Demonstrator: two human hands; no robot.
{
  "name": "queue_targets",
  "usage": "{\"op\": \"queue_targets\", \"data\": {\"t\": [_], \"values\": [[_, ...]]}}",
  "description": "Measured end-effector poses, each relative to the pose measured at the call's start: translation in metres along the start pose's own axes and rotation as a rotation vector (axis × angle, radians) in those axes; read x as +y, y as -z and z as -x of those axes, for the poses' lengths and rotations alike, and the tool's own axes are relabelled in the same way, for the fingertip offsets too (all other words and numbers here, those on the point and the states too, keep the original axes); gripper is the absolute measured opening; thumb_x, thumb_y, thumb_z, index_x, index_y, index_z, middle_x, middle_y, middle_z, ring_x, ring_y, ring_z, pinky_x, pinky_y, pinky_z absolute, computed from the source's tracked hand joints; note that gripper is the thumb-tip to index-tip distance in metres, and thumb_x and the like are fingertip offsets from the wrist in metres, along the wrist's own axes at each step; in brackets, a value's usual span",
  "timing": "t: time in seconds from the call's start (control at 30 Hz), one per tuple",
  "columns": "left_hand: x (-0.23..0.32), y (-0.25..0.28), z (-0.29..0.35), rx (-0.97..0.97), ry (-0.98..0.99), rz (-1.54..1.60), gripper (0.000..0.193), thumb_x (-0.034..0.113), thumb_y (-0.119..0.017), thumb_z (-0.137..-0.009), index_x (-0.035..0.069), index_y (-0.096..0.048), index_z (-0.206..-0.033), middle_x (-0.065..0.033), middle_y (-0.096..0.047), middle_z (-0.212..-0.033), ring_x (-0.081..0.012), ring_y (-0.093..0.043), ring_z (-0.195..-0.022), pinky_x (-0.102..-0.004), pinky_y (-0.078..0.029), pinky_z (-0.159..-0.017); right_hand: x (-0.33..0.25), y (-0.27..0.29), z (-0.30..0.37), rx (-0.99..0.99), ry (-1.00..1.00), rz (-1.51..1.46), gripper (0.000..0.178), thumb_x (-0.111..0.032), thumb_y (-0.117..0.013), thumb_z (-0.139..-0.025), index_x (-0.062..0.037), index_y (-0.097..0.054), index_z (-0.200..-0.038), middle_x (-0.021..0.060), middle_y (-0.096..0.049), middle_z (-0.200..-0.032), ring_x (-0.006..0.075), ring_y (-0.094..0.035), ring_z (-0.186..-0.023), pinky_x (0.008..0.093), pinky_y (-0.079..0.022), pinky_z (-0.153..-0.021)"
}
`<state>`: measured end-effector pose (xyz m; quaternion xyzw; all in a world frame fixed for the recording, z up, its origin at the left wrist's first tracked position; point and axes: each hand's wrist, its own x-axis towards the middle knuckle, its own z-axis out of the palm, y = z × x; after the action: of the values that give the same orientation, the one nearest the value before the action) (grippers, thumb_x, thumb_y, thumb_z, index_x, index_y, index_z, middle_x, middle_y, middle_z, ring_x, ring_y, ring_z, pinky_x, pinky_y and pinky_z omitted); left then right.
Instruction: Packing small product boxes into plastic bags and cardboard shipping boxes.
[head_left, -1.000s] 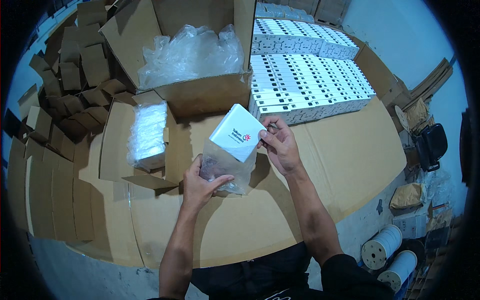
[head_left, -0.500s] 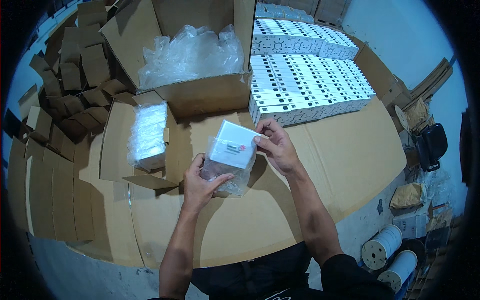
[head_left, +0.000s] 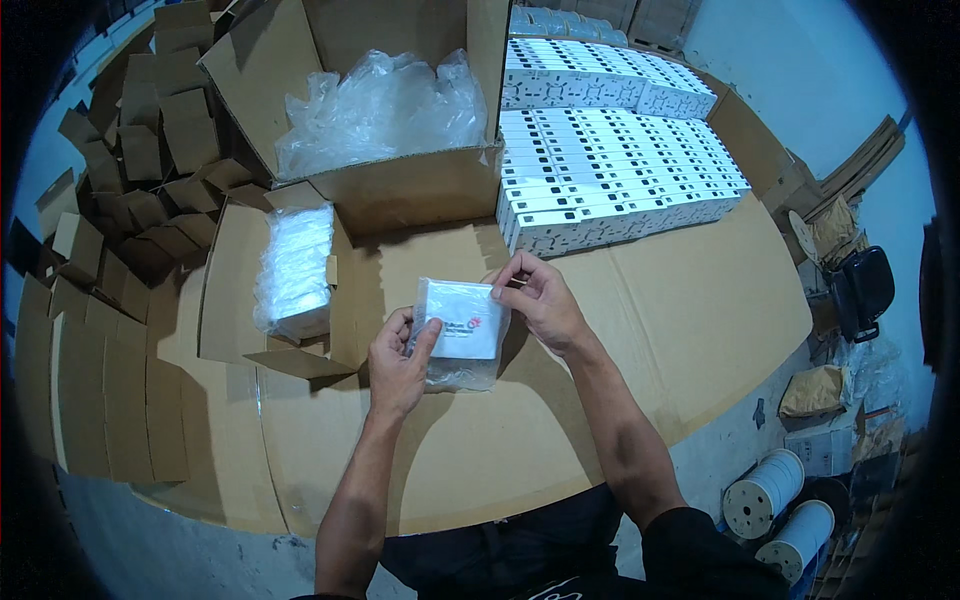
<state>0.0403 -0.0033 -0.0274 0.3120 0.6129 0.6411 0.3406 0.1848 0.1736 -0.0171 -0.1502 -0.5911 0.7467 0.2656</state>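
Note:
Between my hands is a flat white square box, sunk into a clear plastic bag whose loose lower part hangs below it. My left hand grips the bag and box at the left edge, thumb pressed on the front. At the upper right corner, my right hand pinches the box or the bag's edge; which one I cannot make out. Left of them stands an open cardboard carton holding a row of wrapped white boxes.
Behind stands a large open carton with a heap of clear plastic bags. Rows of white boxes are stacked at the back right. Many folded brown cartons crowd the left side. White cable spools stand on the floor at right.
The white box has slid deeper into the bag and come down upright, from a tilt. My right hand has moved slightly down and left with its corner.

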Motion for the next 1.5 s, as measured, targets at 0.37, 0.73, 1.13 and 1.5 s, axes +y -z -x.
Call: {"op": "queue_targets", "data": {"t": [0.37, 0.73, 1.13, 1.5], "values": [[-0.001, 0.001, -0.004, 0.207, -0.045, 0.047, 0.029, 0.023, -0.062, -0.103, -0.003, -0.06, -0.116, -0.0094, -0.07, -0.103, -0.0109, -0.064, -0.094, -0.0266, -0.051, -0.084, -0.007, -0.022, 0.003, 0.035, -0.337, 0.007, 0.033, -0.018, -0.066, -0.099, 0.0048, -0.062, -0.123, 0.0104, -0.072, -0.106, 0.0129, -0.068, -0.095, 0.0253, -0.056, -0.08], [0.0, -0.004, -0.002, 0.203, -0.124, 0.004, 0.032, 0.023, -0.06, -0.104, -0.005, -0.063, -0.12, -0.0063, -0.068, -0.102, -0.01, -0.06, -0.091, -0.0264, -0.049, -0.081, 0.01, -0.04, 0.002, 0.252, -0.218, -0.314, 0.031, -0.018, -0.062, -0.102, 0.0056, -0.065, -0.123, 0.0067, -0.071, -0.097, 0.0096, -0.063, -0.082, 0.0254, -0.054, -0.072], [0.004, 0.004, 0.001, 0.323, -0.287, -0.164, 0.029, 0.02, -0.061, -0.103, -0.005, -0.07, -0.115, -0.0056, -0.064, -0.105, -0.0108, -0.056, -0.092, -0.0254, -0.048, -0.076, -0.005, -0.038, 0.007, 0.184, -0.115, -0.124, 0.028, -0.019, -0.061, -0.103, 0.0018, -0.072, -0.117, 0.0071, -0.073, -0.1, 0.0102, -0.065, -0.089, 0.0252, -0.054, -0.079], [0.005, 0.004, 0.004, 0.329, -0.263, -0.092, 0.025, 0.014, -0.06, -0.103, -0.007, -0.07, -0.108, -0.0045, -0.062, -0.1, -0.0109, -0.055, -0.09, -0.0256, -0.046, -0.08, -0.028, -0.038, 0.011, 0.005, -0.057, 0.138, 0.049, -0.004, -0.073, -0.091, -0.0009, -0.057, -0.137, 0.0132, -0.067, -0.123, 0.0181, -0.064, -0.112, 0.0325, -0.053, -0.096]]}}
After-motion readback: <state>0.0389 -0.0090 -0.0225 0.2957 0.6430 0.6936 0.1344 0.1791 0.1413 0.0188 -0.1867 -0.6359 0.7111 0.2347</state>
